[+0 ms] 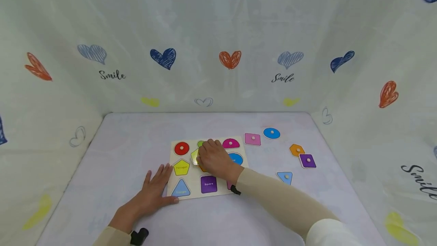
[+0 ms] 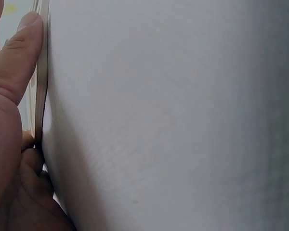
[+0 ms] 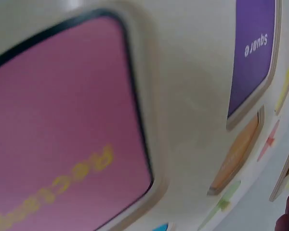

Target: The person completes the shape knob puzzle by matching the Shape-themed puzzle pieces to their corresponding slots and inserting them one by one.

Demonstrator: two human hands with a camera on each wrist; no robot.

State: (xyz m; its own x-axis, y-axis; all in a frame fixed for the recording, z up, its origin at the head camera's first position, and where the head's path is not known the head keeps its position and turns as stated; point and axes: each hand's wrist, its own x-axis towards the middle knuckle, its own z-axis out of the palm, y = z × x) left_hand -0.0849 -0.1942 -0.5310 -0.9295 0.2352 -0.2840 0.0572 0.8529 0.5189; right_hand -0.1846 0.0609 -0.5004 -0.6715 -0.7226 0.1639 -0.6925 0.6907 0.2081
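A wooden shape puzzle board [image 1: 192, 193] lies on the table. My left hand [image 1: 153, 193] rests with straight, spread fingers at its left edge, the thumb [image 2: 20, 57] along the front edge. My right hand [image 1: 216, 159] pinches a yellow puzzle piece [image 1: 194, 157] over the board, tilted and partly hidden by the fingers. Just left of it is the yellow recess [image 1: 181, 168] marked Pentagon. A red circle piece [image 1: 181, 148] and a magenta half-circle piece [image 1: 231, 143] sit in the board; a green piece [image 1: 200, 143] is partly covered by my right hand.
Right of the board lie loose knobbed pieces: a pink rectangle [image 1: 252, 139], a blue oval [image 1: 271, 133], an orange hexagon [image 1: 296, 149] overlapped by a purple square [image 1: 307, 161], and a light-blue triangle [image 1: 285, 177] near my right sleeve. A heart-printed curtain [image 1: 201, 30] surrounds the table.
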